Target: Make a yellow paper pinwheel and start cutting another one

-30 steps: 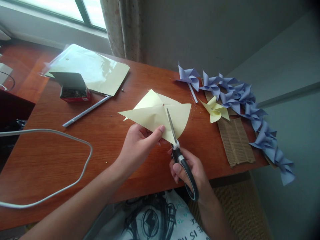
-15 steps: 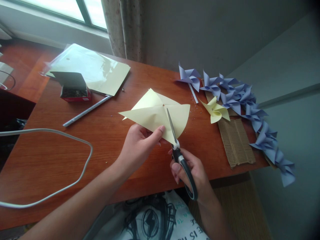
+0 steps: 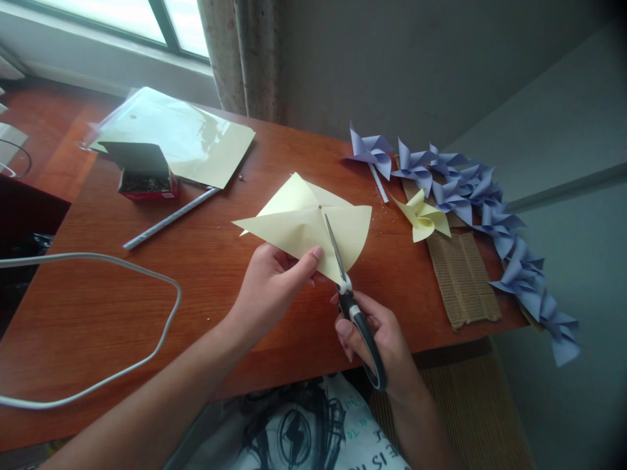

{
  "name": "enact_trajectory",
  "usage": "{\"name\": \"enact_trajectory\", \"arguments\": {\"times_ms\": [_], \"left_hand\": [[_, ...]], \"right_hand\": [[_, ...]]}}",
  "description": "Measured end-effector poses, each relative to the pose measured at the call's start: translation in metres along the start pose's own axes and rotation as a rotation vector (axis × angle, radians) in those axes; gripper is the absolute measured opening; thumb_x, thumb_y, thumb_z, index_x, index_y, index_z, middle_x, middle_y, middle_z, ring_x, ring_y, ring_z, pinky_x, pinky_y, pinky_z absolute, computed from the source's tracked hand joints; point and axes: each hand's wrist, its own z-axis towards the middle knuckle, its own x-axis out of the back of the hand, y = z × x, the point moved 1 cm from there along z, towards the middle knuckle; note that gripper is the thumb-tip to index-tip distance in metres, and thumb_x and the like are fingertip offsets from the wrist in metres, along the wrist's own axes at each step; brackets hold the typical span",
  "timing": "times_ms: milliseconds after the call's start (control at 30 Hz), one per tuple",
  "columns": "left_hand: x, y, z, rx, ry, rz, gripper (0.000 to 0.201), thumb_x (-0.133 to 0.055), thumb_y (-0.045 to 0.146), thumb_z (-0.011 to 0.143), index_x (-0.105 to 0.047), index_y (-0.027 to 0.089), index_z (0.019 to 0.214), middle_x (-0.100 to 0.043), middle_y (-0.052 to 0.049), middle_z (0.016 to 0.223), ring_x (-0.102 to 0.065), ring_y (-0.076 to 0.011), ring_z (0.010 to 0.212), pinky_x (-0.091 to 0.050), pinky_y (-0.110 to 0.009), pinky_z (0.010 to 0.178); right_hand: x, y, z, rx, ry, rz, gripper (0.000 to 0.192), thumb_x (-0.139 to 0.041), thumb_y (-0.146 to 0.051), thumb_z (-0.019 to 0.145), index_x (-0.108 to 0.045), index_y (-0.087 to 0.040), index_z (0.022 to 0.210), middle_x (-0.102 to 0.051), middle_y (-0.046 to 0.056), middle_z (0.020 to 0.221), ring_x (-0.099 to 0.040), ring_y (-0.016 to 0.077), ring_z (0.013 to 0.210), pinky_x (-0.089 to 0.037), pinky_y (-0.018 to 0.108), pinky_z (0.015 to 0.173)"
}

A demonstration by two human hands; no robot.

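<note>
My left hand (image 3: 281,274) pinches the near edge of a pale yellow paper sheet (image 3: 289,225), thumb on top and fingers hidden beneath. The sheet has slits running toward a small reddish mark near its middle, and its flaps spread apart. In my right hand (image 3: 375,333) is a pair of scissors (image 3: 362,326) with black and white handles. Their blades lie along the paper from its near corner, with the visible tip close to the middle mark. The lower blade is hidden under the sheet.
Several blue paper pinwheels (image 3: 453,199) and a yellow pinwheel (image 3: 422,217) lie at the right around corrugated cardboard (image 3: 463,281). At the left are an open red box (image 3: 149,189), a rolled paper stick (image 3: 169,219), yellow sheets in plastic (image 3: 171,134) and a white cable (image 3: 174,307).
The scissors have shifted very slightly, their tip a touch lower and to the left on the paper. The left hand looks still.
</note>
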Motion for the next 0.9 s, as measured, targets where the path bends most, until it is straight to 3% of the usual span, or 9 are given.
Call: {"name": "enact_trajectory", "arguments": {"times_ms": [900], "left_hand": [[-0.0001,0.0012,-0.0004,0.013,-0.019,-0.044,0.018,-0.073,0.028,0.085,-0.069,0.014,0.073,-0.070,0.000,0.065,-0.063,-0.0131,0.058,-0.048,-0.021,0.056]], "right_hand": [[-0.0051,-0.0052,-0.0015,-0.046,0.038,0.013,0.044,-0.082,-0.046,0.078,-0.064,-0.016,0.106,-0.053,-0.007,0.059,-0.044,0.0072,0.044,-0.039,0.019,0.042]]}}
